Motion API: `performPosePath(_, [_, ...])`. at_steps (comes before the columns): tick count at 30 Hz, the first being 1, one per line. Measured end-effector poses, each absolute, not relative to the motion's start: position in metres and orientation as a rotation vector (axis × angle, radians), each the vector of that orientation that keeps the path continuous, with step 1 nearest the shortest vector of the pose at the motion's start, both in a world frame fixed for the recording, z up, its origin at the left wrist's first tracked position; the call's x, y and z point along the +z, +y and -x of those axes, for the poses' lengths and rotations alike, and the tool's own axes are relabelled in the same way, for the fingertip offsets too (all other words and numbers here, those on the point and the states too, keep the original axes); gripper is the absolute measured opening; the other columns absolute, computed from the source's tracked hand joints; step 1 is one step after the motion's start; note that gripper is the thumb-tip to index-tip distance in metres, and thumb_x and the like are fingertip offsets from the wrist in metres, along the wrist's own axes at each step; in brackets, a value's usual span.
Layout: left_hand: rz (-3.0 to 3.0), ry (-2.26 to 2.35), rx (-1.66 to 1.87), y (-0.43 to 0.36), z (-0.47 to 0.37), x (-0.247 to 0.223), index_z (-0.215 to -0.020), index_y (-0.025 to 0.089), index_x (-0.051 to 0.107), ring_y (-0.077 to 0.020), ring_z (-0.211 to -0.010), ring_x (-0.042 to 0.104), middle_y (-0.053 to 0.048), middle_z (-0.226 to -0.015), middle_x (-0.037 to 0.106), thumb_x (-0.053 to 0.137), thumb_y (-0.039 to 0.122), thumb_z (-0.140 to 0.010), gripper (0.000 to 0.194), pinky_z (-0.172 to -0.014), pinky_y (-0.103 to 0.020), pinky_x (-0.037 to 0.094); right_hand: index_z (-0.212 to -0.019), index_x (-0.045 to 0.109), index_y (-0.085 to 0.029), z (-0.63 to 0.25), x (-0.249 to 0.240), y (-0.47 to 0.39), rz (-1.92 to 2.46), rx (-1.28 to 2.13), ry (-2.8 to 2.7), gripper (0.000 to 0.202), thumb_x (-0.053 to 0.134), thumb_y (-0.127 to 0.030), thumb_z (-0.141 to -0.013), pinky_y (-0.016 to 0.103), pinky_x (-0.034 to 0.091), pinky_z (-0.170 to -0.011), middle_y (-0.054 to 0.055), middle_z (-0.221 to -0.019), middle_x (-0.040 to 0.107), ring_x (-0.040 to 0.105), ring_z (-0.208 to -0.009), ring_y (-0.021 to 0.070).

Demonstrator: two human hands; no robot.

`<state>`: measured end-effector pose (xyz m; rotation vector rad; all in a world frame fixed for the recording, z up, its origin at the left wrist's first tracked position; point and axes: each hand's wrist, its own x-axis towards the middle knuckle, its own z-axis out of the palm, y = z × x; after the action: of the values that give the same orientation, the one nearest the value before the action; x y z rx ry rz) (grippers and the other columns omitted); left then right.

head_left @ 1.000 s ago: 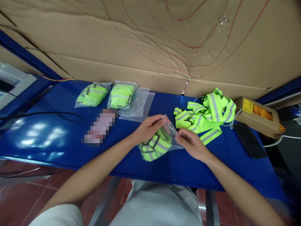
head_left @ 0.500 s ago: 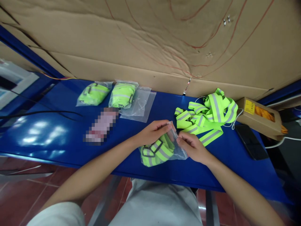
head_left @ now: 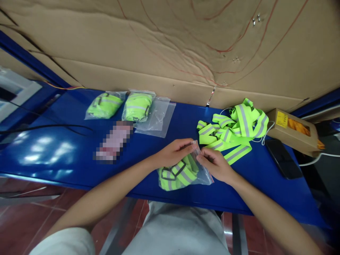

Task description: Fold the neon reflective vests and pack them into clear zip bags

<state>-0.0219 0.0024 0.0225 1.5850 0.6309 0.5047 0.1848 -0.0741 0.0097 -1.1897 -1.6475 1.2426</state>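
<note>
Near the front edge of the blue table lies a clear zip bag (head_left: 203,177) with a folded neon-yellow reflective strap (head_left: 186,173) and its black buckles inside. My left hand (head_left: 176,151) pinches the far end of the bag's mouth, where a red seal line shows. Close beside it, my right hand (head_left: 214,163) grips the same mouth edge between thumb and fingers. The bag's opening points right, and the strap bulges under my left hand. Behind my right hand lies a loose heap of reflective straps (head_left: 245,122).
Two filled bags (head_left: 105,105) (head_left: 138,107) and flat clear bags (head_left: 159,118) lie toward the back. A blurred pink item (head_left: 114,141) is left of my hands. At right are a black phone (head_left: 284,159), a cardboard box (head_left: 294,132) and white cables. A cardboard wall (head_left: 132,63) stands behind.
Both hands still hold the bag's mouth. My right hand has shifted slightly left along it, nearer my left hand, and the bag has tilted a little toward me.
</note>
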Motion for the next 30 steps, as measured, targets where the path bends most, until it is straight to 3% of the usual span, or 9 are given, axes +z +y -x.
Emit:
performPosePath(4, [-1.617,0.644,0.438,0.0029,0.0225,0.0212,-0.091,0.015,0.062,-0.0115,-0.069,0.047,0.002,-0.078,0.054,0.048,0.061,-0.103,0.050,-0.064,-0.024,0.038,-0.071,0.042,-0.021,-0.1839,0.0074,-0.0744,1.178,1.219,-1.685,0.041,0.055,-0.041,-0.104,0.026,0.028,-0.055,-0.005,-0.064,0.038,0.037,-0.059,0.0098])
performPosePath(12, [-1.660,0.687,0.396,0.0016,0.0226,0.0202,-0.089,0.016,0.059,-0.0117,-0.070,0.046,0.003,-0.077,0.051,0.042,0.060,-0.105,0.050,-0.065,-0.025,0.037,-0.069,0.041,-0.021,-0.1848,0.0079,-0.0729,1.178,1.223,-1.699,0.043,0.049,-0.040,-0.106,0.027,0.025,-0.054,-0.005,-0.062,0.037,0.036,-0.057,0.0096])
performPosePath(21, [-1.710,0.676,0.376,-0.0002,0.0219,0.0235,-0.093,0.017,0.060,-0.0120,-0.072,0.045,0.003,-0.078,0.051,0.042,0.057,-0.106,0.045,-0.066,-0.025,0.036,-0.072,0.044,-0.021,-0.1827,0.0108,-0.0739,1.209,1.146,-1.665,0.039,0.055,-0.039,-0.105,0.027,0.027,-0.054,-0.006,-0.065,0.040,0.038,-0.058,0.0094])
performPosePath(30, [-1.755,0.663,0.425,-0.0027,0.0217,0.0241,-0.106,0.019,0.061,-0.0127,-0.075,0.052,0.001,-0.086,0.062,0.042,0.055,-0.107,0.041,-0.070,-0.025,0.040,-0.072,0.044,-0.021,-0.1833,0.0074,-0.0719,1.207,1.130,-1.657,0.038,0.054,-0.038,-0.105,0.027,0.028,-0.055,-0.005,-0.065,0.041,0.038,-0.058,0.0097])
